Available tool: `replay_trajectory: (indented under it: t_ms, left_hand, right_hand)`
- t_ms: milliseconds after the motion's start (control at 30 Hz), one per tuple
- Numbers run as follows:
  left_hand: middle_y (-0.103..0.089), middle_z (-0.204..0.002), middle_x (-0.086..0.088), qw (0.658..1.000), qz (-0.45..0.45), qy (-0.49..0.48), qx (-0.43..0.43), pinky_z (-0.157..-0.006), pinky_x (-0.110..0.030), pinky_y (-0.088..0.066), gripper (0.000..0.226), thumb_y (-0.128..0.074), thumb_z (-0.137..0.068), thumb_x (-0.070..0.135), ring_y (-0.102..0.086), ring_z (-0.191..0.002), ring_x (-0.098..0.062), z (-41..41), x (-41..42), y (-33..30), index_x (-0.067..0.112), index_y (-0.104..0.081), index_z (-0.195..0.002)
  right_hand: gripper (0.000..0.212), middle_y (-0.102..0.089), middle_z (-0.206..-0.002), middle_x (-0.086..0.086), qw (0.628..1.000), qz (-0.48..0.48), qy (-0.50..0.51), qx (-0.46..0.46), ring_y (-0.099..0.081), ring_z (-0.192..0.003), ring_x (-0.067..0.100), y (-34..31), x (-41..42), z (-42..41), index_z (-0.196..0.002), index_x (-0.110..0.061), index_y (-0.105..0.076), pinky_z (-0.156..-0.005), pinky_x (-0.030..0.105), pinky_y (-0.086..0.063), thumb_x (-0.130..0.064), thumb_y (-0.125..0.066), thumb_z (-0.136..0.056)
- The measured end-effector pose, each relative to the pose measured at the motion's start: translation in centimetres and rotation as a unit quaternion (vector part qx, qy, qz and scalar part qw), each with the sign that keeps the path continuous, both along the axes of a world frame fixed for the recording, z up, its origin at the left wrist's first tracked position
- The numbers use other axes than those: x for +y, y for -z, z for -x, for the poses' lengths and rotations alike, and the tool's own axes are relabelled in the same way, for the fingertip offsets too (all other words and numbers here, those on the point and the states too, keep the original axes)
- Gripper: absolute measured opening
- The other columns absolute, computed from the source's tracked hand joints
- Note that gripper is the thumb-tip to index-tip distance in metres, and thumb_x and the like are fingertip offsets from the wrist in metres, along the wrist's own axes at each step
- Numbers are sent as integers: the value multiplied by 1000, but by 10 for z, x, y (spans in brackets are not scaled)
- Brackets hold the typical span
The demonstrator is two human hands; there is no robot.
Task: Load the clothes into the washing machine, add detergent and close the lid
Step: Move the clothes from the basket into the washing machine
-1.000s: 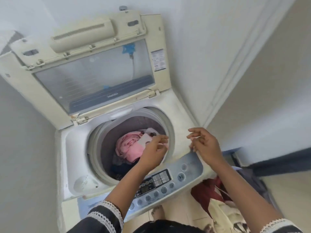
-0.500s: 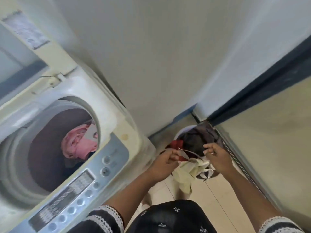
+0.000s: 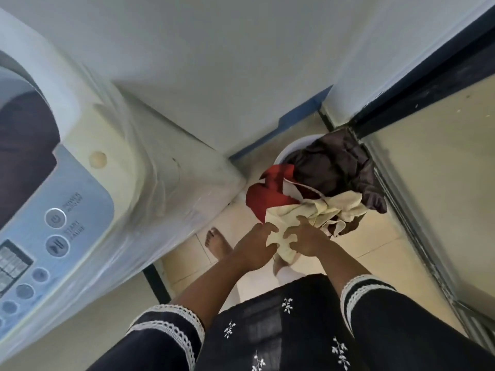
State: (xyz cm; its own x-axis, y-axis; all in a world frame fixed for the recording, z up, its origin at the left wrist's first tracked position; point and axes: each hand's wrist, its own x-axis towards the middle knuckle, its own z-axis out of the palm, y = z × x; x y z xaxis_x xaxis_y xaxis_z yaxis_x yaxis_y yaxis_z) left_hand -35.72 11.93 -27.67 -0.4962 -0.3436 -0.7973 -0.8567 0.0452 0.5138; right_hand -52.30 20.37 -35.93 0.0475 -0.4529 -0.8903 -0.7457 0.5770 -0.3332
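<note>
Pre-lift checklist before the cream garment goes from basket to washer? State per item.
1. Left hand grips the cream garment: ok.
2. Right hand grips the same garment: ok.
3. Garment free of the red cloth and dark brown cloth: not ok, it lies between and over them in the white basket.
4. Washer tub open: ok, dark opening shows at the left edge.
5. Room left in the tub: cannot tell, the load is out of view.
6. Floor path clear of the bare foot: ok.
</note>
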Motion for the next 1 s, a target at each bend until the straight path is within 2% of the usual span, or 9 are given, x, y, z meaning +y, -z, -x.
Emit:
replay_trajectory:
  t_ms: [200,333,500,600,700,767,800,900,1000]
  left_hand:
    - [-52,-136,-9,999,14,-10,-49,-103,-32,-44,45,-58,-98,23,-51,-124,-21,-27,-2,7,20,-43,-140]
    - [-45,-139,-12,999,26,-5,-43,-95,-35,-47,76,-63,-90,13,-52,-121,-26,-30,-4,-20,30,-20,-150]
    - [-17,-156,-7,998,18,4,56,-98,-29,-38,114,-85,-73,29,-32,-135,-20,-19,-12,-84,40,-4,-153]
    - [-27,-158,-9,980,102,49,162,-119,-39,-25,91,-82,-77,38,-28,-142,-24,-7,-16,-134,38,-23,-145]
    - [-62,-121,-13,965,66,-94,238,-99,-44,-49,45,-79,-79,16,-59,-113,-29,-4,-29,-182,10,-59,-119]
    - [-69,-104,-5,956,63,-169,232,-85,-28,-55,19,-67,-89,10,-65,-100,-23,-9,-39,-209,14,-65,-108]
    - [-70,-99,-1,947,59,-213,232,-76,-20,-54,12,-63,-94,12,-66,-96,-19,-13,-44,-222,18,-66,-104]
    - [-71,-91,-2,898,-21,-336,284,-66,-22,-54,10,-59,-99,23,-69,-85,-15,-18,-57,-261,16,-65,-100]
    - [-62,-85,-5,858,-87,-336,380,-68,-30,-53,14,-64,-95,32,-62,-81,-17,-23,-72,-294,20,-61,-89]
  right_hand:
    - [71,-44,-144,-4,993,-3,102,-60,-47,-129,21,13,8,-11,-140,-15,-51,-105,36,-42,-29,-81,-76]
    - [42,-63,-114,-6,963,87,239,-92,-58,-108,13,-38,7,-25,-107,-16,-72,-87,25,-44,-24,-88,-69]
    - [17,-67,-66,-11,860,201,409,-231,-61,-66,0,-168,-10,-40,-69,-12,-70,-69,15,-47,-15,-86,-74]
    - [25,-60,-63,4,804,266,415,-332,-55,-62,13,-249,-28,-45,-64,-12,-61,-64,22,-46,-18,-77,-82]
    - [7,-65,-80,10,740,314,448,-391,-63,-76,18,-307,-39,-39,-83,-5,-64,-72,27,-52,-11,-68,-84]
    - [31,-63,-105,11,703,320,496,-397,-66,-94,20,-326,-40,-31,-112,-5,-58,-82,36,-58,1,-62,-82]
    - [46,-58,-120,7,720,342,487,-356,-64,-104,22,-330,-38,-26,-122,-13,-55,-87,39,-57,5,-63,-80]
    - [83,-35,-140,-7,870,395,280,-91,-41,-133,22,-330,-31,-5,-134,-48,-40,-104,39,-45,-9,-74,-70]
    - [106,-14,-154,-1,935,316,120,108,-13,-145,28,-317,-18,5,-151,-40,-19,-114,57,-26,-43,-75,-61]
